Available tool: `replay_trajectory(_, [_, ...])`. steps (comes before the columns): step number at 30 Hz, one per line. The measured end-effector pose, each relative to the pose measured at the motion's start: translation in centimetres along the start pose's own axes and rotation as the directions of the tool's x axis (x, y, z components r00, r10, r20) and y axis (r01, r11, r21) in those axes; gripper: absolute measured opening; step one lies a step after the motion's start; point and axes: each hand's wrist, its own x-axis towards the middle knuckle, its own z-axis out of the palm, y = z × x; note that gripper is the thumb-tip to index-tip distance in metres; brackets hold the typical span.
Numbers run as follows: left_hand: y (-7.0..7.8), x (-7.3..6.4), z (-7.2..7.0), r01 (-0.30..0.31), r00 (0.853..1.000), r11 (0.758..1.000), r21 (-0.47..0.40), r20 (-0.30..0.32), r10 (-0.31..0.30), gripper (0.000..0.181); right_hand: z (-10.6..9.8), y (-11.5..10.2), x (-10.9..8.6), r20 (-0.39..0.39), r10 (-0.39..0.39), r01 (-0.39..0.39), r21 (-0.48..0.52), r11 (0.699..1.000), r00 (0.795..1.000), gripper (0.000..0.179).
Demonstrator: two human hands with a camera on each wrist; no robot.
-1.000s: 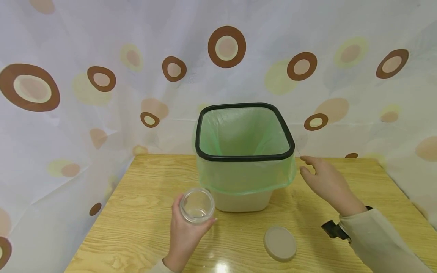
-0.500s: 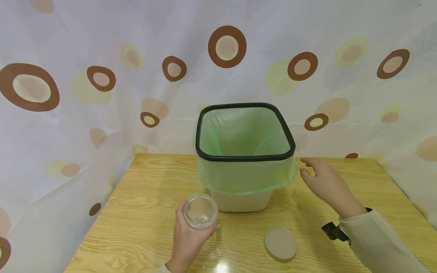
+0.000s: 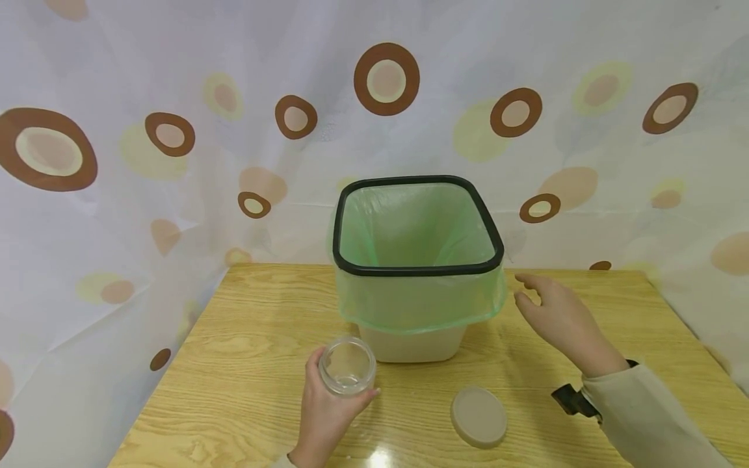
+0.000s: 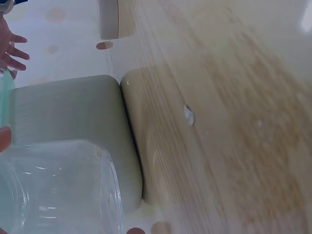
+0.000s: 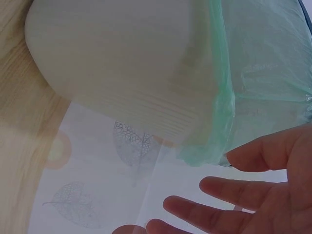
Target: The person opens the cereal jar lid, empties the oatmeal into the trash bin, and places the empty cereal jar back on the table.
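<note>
A clear, see-through jar (image 3: 348,366) is gripped by my left hand (image 3: 328,413), its round mouth facing up toward the head camera. In the left wrist view the jar (image 4: 63,185) looks empty, and only bits of my fingers show. My right hand (image 3: 562,318) hovers to the right of the bin, fingers spread and slightly bent, holding nothing. The right wrist view has these fingers (image 5: 234,190) close beside the green bag (image 5: 222,97); whether they touch it I cannot tell. A round beige lid (image 3: 478,416) lies on the table in front of the bin.
A pale bin (image 3: 409,344) with a black square rim (image 3: 418,270) stands at the middle of the wooden table (image 3: 246,364). A green liner (image 3: 409,299) hangs over its outside. Behind and at the sides is a patterned covering (image 3: 328,169) with brown rings.
My left hand and the jar have shifted slightly right and nearer to me. The right hand has stayed almost in place beside the bin.
</note>
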Motion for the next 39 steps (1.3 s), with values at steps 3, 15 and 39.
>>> replay_trajectory(3, [-0.2,0.0,0.1,-0.022,1.0,1.0,0.006,0.011,0.022,0.109,0.1,0.1,-0.1,0.005,0.003,-0.003,0.005,1.0,1.0,0.051])
replay_trajectory(15, [-0.6,-0.2,0.5,-0.027,1.0,0.999,0.036,0.014,0.026,0.108,0.4,0.3,-0.4,0.001,-0.004,0.004,0.01,1.0,1.0,0.051])
replay_trajectory(39, [-1.3,-0.3,0.9,-0.042,0.998,0.998,0.045,0.058,0.039,0.109,1.2,1.0,-1.0,0.006,0.016,-0.016,0.01,1.0,1.0,0.05])
